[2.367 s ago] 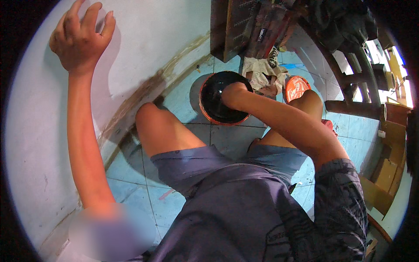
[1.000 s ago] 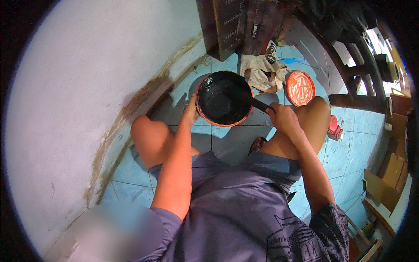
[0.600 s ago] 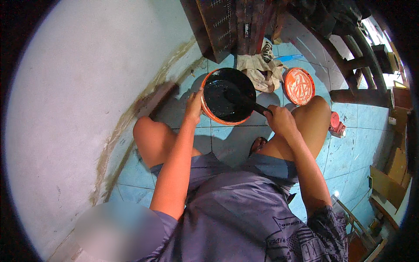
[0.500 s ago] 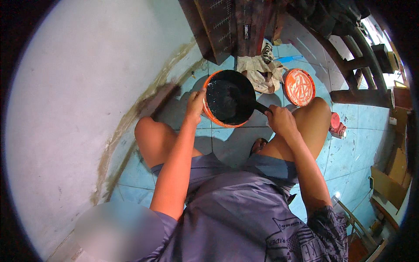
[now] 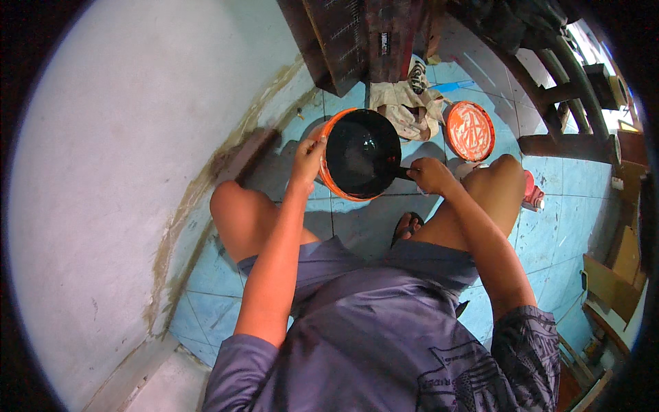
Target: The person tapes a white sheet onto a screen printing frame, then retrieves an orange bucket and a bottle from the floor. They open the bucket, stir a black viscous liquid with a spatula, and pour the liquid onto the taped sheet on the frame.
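My left hand (image 5: 307, 163) grips the rim of an orange bucket (image 5: 331, 180), closed around its left side. Over the bucket's mouth sits a round black pan (image 5: 360, 158) with a straight handle, its dark inside facing up with a few shiny glints. My right hand (image 5: 431, 176) is wrapped around the end of the handle, on the pan's right. Most of the bucket and whatever it contains are hidden behind the pan. Both hands are above the floor between my bent knees.
An orange lid (image 5: 470, 132) smeared with white lies ahead on the right, beside a crumpled beige cloth or bag (image 5: 406, 110). Dark wooden furniture (image 5: 336, 44) stands at the front. A pale wall (image 5: 130, 158) rises on my left. A red bottle (image 5: 533, 197) lies past my right knee.
The pan has tilted and shifted a little, and its inside looks smoother and shinier, with fewer pale specks. My right hand has moved slightly left and up.
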`<state>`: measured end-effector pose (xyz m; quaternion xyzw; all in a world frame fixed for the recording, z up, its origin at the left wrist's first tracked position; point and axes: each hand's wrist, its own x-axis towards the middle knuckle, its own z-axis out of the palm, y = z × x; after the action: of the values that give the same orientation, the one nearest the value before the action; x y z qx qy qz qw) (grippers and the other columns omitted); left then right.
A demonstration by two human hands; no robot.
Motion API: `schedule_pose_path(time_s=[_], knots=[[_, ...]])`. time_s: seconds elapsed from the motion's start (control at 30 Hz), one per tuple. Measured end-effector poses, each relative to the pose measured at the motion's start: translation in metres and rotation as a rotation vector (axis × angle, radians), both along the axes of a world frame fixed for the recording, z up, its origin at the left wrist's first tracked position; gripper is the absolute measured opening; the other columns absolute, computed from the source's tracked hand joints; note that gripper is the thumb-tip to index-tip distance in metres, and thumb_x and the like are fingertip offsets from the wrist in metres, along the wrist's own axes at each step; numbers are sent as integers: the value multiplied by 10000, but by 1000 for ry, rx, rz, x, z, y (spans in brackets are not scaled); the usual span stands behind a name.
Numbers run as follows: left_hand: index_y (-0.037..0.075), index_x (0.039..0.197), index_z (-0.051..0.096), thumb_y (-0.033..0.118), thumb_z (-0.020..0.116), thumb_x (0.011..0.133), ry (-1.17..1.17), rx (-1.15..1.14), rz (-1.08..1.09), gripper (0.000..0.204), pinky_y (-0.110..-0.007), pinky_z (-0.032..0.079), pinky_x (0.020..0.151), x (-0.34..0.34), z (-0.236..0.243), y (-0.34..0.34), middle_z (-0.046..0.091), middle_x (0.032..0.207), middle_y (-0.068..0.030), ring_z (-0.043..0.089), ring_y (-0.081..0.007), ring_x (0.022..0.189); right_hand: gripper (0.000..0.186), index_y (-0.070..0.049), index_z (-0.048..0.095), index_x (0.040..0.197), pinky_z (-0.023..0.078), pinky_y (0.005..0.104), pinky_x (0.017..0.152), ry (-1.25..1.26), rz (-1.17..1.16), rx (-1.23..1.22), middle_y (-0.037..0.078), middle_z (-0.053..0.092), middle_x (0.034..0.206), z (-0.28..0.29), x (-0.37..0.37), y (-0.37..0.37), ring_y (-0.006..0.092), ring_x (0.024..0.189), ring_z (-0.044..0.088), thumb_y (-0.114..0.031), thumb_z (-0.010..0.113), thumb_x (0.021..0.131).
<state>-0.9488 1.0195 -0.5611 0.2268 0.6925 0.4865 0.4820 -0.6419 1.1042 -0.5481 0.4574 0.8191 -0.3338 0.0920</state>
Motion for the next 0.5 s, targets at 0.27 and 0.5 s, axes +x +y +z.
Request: schedule_pose_path(time_s=[0.27,0.5], knots=[[101,845,593,359,650,950,-53,-45,14,285,-274,397,508,-25,-11,1,566,716,18,528,-85,607,328,7,675,947,475,352,609,227,-239,-401,77,620,686,14,24,11,172,601,604,-312,598,962],[92,926,609,371,626,961,-160,-50,33,281,-260,390,485,-47,-29,0,593,759,7,538,-92,585,215,-3,667,997,468,327,602,304,-278,-49,80,611,689,82,26,-9,147,618,576,-212,637,953]])
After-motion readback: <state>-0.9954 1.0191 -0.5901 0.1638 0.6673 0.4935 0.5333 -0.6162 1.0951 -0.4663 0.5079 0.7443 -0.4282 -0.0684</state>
